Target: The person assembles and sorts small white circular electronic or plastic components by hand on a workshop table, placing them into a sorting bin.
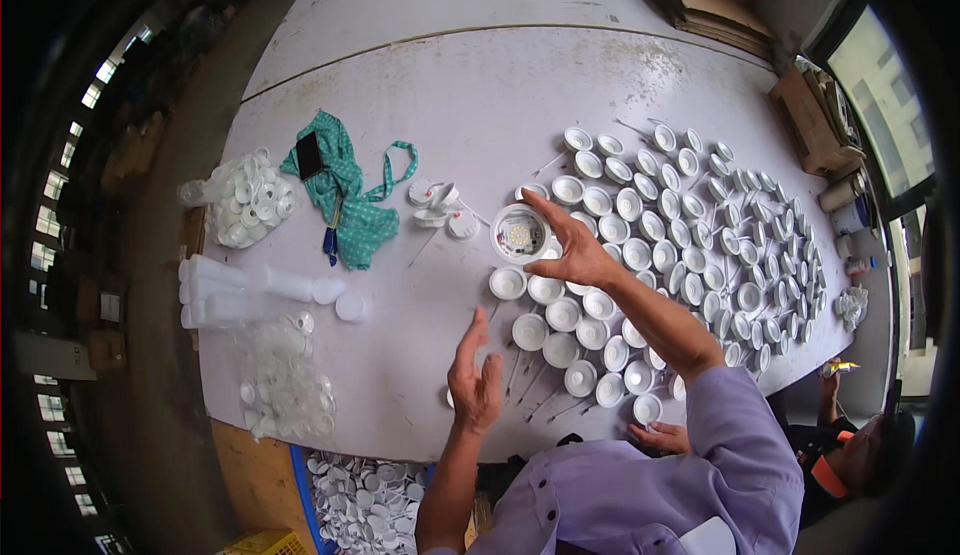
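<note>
My right hand (573, 250) is closed around the rim of a round white LED downlight (519, 236), fingers on its far side and thumb on its near side. Its open face points up and shows a small circuit board with yellowish LEDs. Nearer to me, my left hand (476, 380) is open and holds nothing, its fingers stretched and thumb apart. A white piece, partly hidden, lies beside that wrist. Many similar white downlights (563, 315) with short leads cover the table to the right. A small cluster of white fittings (440, 205) lies just left of the held downlight.
At left are a teal dotted cloth (352, 220) with a black phone (309, 155), bagged white rings (250, 198) and stacked translucent covers (225, 290). A blue-edged bin (365, 500) of white parts stands below the table's near edge. Another person's hand (662, 439) touches a downlight at lower right.
</note>
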Demonstrator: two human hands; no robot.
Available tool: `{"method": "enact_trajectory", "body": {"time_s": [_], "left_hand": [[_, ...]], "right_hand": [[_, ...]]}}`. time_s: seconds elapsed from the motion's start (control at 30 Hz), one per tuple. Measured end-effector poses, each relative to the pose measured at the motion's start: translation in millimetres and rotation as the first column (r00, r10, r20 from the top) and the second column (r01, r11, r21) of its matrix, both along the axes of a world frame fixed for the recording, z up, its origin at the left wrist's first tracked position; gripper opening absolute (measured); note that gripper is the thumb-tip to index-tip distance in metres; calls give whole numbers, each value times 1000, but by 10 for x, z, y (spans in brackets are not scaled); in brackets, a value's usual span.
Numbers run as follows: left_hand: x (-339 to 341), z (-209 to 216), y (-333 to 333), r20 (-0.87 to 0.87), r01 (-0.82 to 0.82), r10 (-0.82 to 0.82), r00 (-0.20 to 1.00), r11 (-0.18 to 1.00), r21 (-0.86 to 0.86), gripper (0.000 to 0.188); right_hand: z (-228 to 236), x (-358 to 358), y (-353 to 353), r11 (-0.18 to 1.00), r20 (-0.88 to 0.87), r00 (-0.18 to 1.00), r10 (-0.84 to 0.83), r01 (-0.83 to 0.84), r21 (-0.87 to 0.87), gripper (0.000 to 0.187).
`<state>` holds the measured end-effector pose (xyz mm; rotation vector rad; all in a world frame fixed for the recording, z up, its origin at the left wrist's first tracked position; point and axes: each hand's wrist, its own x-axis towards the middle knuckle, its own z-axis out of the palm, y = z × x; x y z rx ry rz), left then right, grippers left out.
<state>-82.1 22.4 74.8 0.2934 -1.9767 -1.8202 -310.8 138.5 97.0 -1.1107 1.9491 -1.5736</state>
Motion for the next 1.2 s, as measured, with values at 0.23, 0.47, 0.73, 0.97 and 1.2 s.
{"method": "enact_trajectory", "body": {"time_s": [0.23, 0.47, 0.73, 0.97, 1.2], "left_hand": [[157, 263, -189, 64, 241, -252, 966, 960, 140, 58], [940, -82, -186, 59, 357, -383, 922, 900, 251, 48], [2046, -443, -81, 277, 130, -406, 871, 734, 667, 32], [2582, -813, 35, 500, -212, -119, 858, 803, 556, 24], [2583, -876, -33, 432, -272, 2, 902, 780, 563, 25]], "right_hand": [[311, 947, 304, 918, 141, 908, 395, -385, -89, 93], [245, 1443, 271, 799, 122, 791, 600, -601, -33, 88], [-198, 2174, 118, 683, -123, 672, 730, -711, 165, 84], [-1072, 2394, -33, 874, 55, 922, 384, -382, 300, 67], [-1438, 2413, -420, 839, -423, 850, 314, -40, 543, 65]]}}
